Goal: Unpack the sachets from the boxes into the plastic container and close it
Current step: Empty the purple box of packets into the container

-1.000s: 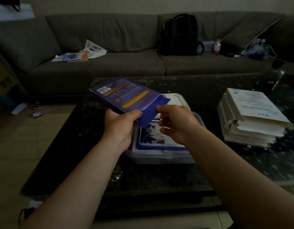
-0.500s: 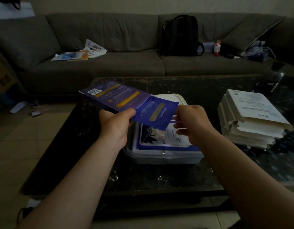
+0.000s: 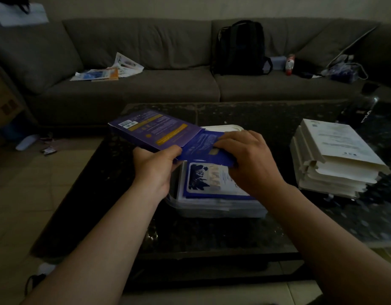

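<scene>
The left hand (image 3: 157,166) grips the near end of a purple box (image 3: 155,129), held tilted above the dark table (image 3: 102,194). The right hand (image 3: 249,159) pinches a blue sachet (image 3: 203,148) that sticks partway out of the box's open end. Beneath them the plastic container (image 3: 212,209) holds a pile of sachets (image 3: 210,179). A stack of white boxes (image 3: 335,157) sits to its right, and a black backpack (image 3: 240,47) stands on the grey sofa (image 3: 146,91) behind.

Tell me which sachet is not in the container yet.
The dark blue sachet half out of the purple box, pinched by the right hand while the left hand holds the box. The other sachets lie flat in the plastic container.
</scene>
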Available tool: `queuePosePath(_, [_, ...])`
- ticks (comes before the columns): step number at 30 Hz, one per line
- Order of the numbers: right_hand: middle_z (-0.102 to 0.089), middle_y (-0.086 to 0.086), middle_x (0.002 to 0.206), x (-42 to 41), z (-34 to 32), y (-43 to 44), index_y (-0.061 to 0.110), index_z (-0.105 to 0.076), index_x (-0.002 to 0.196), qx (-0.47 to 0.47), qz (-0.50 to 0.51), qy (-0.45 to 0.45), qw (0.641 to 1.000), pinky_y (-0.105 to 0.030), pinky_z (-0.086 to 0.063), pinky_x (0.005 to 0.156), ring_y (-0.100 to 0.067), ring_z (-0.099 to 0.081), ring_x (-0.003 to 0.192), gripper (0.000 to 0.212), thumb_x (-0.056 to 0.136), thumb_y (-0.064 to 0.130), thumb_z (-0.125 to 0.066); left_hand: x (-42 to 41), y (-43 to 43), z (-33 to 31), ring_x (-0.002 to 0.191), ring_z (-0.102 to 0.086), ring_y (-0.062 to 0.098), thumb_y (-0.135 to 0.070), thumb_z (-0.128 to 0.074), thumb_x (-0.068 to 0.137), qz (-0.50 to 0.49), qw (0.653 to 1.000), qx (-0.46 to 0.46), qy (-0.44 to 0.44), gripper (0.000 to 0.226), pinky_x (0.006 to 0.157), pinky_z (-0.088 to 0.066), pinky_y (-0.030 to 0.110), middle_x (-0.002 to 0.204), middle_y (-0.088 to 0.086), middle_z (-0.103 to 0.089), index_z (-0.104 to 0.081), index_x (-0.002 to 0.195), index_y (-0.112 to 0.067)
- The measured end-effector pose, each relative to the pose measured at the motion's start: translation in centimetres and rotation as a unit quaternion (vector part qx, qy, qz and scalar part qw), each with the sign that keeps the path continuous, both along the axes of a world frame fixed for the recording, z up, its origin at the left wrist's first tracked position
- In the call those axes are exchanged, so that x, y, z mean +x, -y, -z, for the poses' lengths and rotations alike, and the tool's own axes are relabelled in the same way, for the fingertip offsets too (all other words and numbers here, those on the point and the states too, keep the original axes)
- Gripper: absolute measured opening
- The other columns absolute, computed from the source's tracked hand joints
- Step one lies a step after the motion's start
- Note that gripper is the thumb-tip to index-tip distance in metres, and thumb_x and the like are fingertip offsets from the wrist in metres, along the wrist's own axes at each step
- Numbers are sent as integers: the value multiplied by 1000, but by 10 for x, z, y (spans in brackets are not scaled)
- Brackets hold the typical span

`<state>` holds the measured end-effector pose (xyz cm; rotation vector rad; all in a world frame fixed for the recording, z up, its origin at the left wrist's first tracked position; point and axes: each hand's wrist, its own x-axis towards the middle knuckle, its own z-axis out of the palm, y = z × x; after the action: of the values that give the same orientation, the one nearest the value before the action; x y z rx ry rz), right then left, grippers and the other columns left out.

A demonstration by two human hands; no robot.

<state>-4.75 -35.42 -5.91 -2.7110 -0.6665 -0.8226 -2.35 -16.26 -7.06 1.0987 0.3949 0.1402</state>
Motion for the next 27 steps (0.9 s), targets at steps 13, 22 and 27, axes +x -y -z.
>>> queuePosePath(13, [-62, 14, 96, -9, -21, 30, 22, -58, 110, 359, 104, -74, 924, -11, -49, 61, 4, -61, 78, 16, 95, 18, -57, 10, -13, -4, 100, -73, 25, 16, -72, 80, -90, 995, -3, 39, 68, 63, -62, 26, 122, 10, -67, -50, 137, -14])
queuePosePath(22, [-54, -2, 105, 6, 0, 13, 18, -41, 129, 283, 257, -335, 861, -34, -53, 70, -19, -59, 90, 49, 88, 17, -67, 5, -8, -2, 94, -72, 23, 21, -68, 81, -91, 995, -20, 38, 63, 61, -61, 23, 116, 11, -67, -50, 135, -7])
queuePosePath(27, [-51, -9, 110, 6, 7, 0, 15, -34, 131, 216, 297, -305, 879, -32, -46, 66, -21, -52, 87, 58, 86, 18, -70, 4, -6, -4, 92, -72, 19, 19, -69, 83, -81, 996, -18, 39, 64, 60, -61, 22, 115, 7, -67, -48, 137, -8])
